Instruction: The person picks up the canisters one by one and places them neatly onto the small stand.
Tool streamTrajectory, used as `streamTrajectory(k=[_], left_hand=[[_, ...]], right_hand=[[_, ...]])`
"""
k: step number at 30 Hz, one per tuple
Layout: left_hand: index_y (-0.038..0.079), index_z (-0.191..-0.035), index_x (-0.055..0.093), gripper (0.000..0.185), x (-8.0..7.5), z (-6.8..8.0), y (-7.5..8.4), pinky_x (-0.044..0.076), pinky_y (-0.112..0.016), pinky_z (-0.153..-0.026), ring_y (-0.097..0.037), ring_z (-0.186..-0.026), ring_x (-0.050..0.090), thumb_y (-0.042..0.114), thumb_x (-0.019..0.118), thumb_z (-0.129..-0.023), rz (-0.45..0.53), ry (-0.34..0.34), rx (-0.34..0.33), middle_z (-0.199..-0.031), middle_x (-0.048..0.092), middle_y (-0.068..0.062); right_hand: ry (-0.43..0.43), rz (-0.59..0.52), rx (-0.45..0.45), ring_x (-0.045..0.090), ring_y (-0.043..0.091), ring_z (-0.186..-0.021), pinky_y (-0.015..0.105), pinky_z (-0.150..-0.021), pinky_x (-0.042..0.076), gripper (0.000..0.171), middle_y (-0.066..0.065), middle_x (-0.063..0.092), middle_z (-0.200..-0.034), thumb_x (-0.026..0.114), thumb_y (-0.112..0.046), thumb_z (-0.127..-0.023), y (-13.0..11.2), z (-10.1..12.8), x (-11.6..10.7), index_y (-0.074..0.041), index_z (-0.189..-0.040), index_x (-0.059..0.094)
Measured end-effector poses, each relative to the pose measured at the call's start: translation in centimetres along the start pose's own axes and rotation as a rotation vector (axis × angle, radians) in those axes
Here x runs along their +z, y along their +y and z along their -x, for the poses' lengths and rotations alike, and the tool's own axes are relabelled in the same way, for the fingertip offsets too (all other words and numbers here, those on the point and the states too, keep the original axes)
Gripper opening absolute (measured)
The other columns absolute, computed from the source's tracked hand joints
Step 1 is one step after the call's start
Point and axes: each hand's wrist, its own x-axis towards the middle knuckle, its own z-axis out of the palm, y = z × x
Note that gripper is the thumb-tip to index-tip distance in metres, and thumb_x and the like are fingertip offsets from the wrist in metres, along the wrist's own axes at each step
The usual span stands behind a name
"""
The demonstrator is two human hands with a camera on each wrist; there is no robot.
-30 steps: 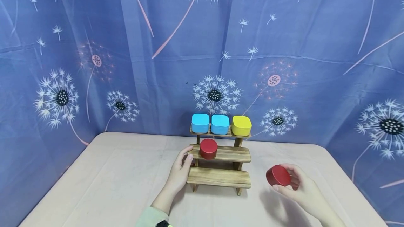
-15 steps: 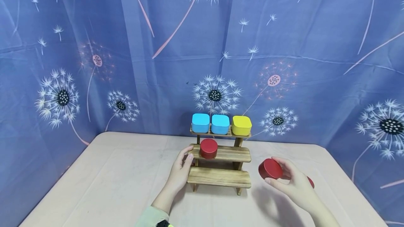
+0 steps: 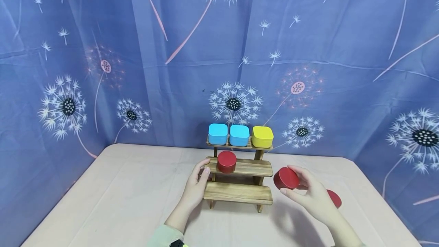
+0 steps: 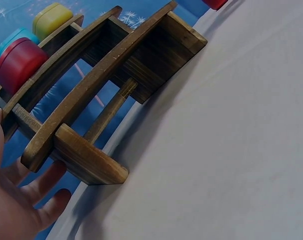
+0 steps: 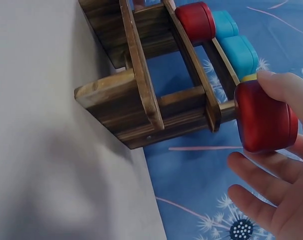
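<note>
My right hand (image 3: 312, 193) holds a round red tin (image 3: 286, 178) between thumb and fingers, raised above the table just right of the wooden three-tier stand (image 3: 238, 192). In the right wrist view the held tin (image 5: 261, 120) is tilted, with the lower fingers spread away from it. My left hand (image 3: 194, 186) grips the left end of the stand's middle tier, thumb toward the front. Another round red tin (image 3: 226, 162) sits at the left of that tier, close to the left fingertips. The bottom tier carries nothing.
Two blue square tins (image 3: 217, 134) and a yellow one (image 3: 262, 137) line the top tier. A further red tin (image 3: 334, 198) lies on the pale table (image 3: 130, 193), partly hidden behind the right wrist. A blue dandelion-print cloth (image 3: 171, 87) hangs behind.
My right hand has carried the red tin left and slightly farther back, toward the stand. The red tin on the table has come into view behind it. The left hand stays in place.
</note>
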Motion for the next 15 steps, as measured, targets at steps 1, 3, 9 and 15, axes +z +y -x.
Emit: streamTrajectory(k=[1, 3, 9, 15], left_hand=[[0.010, -0.138, 0.043, 0.038, 0.0, 0.0, 0.0, 0.032, -0.051, -0.111, -0.035, -0.129, 0.044, 0.021, 0.040, -0.102, 0.001, -0.001, 0.000, -0.142, 0.044, -0.017], [0.010, -0.138, 0.044, 0.038, 0.0, 0.0, 0.0, 0.033, -0.050, -0.110, -0.035, -0.128, 0.045, 0.021, 0.040, -0.102, 0.004, -0.002, 0.002, -0.142, 0.044, -0.018], [0.009, -0.138, 0.043, 0.038, 0.0, 0.0, 0.1, 0.035, -0.050, -0.109, -0.035, -0.127, 0.045, 0.021, 0.040, -0.102, 0.007, -0.006, -0.001, -0.142, 0.044, -0.017], [0.010, -0.138, 0.043, 0.038, 0.0, 0.0, 0.1, 0.031, -0.050, -0.112, -0.035, -0.130, 0.042, 0.021, 0.041, -0.102, 0.009, -0.004, -0.002, -0.144, 0.043, -0.016]], right_hand=[[0.001, 0.000, -0.002, 0.061, -0.002, -0.085, 0.021, -0.068, 0.055, 0.062, 0.012, 0.064, -0.117, 0.078, -0.017, -0.078, -0.1, -0.1, 0.1, -0.009, -0.132, 0.049], [0.002, -0.002, -0.003, 0.061, -0.001, -0.085, 0.022, -0.068, 0.055, 0.062, 0.011, 0.064, -0.117, 0.078, -0.018, -0.077, -0.2, -0.3, 0.3, -0.010, -0.132, 0.050], [0.002, 0.005, -0.032, 0.061, 0.000, -0.084, 0.022, -0.070, 0.055, 0.062, 0.008, 0.066, -0.115, 0.079, -0.019, -0.077, -0.4, -0.9, 0.7, -0.011, -0.132, 0.050], [0.017, 0.031, -0.088, 0.061, -0.001, -0.086, 0.022, -0.074, 0.054, 0.062, 0.005, 0.068, -0.111, 0.080, -0.018, -0.076, -0.6, -1.5, 1.2, -0.010, -0.130, 0.052]])
